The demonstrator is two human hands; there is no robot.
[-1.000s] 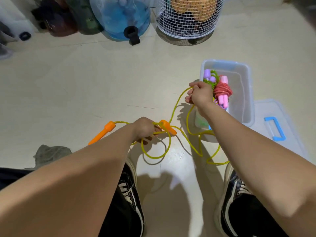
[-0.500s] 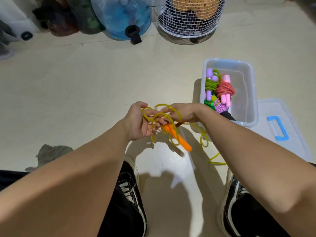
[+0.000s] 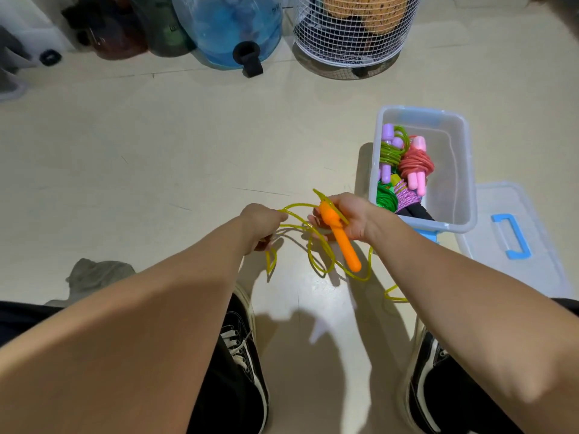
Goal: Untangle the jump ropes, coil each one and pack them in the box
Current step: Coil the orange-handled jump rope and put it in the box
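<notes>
A yellow jump rope (image 3: pixel 316 245) with orange handles hangs in loose loops between my hands above the floor. My right hand (image 3: pixel 347 217) grips the top of one orange handle (image 3: pixel 343 242), which points down toward me. My left hand (image 3: pixel 261 222) holds strands of the yellow cord; the other handle is hidden. To the right, a clear plastic box (image 3: pixel 460 170) holds several coiled ropes: a green one with purple handles (image 3: pixel 390 151), a red one with pink handles (image 3: pixel 418 167), and others below them.
The box lid (image 3: pixel 517 242) with a blue handle lies on the floor right of the box. A white wire basket (image 3: pixel 354 36), a blue water jug (image 3: pixel 228 29) and bags stand at the far wall. A grey cloth (image 3: pixel 94 274) lies left. My black shoes (image 3: pixel 241 355) are below.
My hands came together from a wide spread, then parted slightly. The yellow cord gathered into loops between them, and the orange handle now hangs from my right hand.
</notes>
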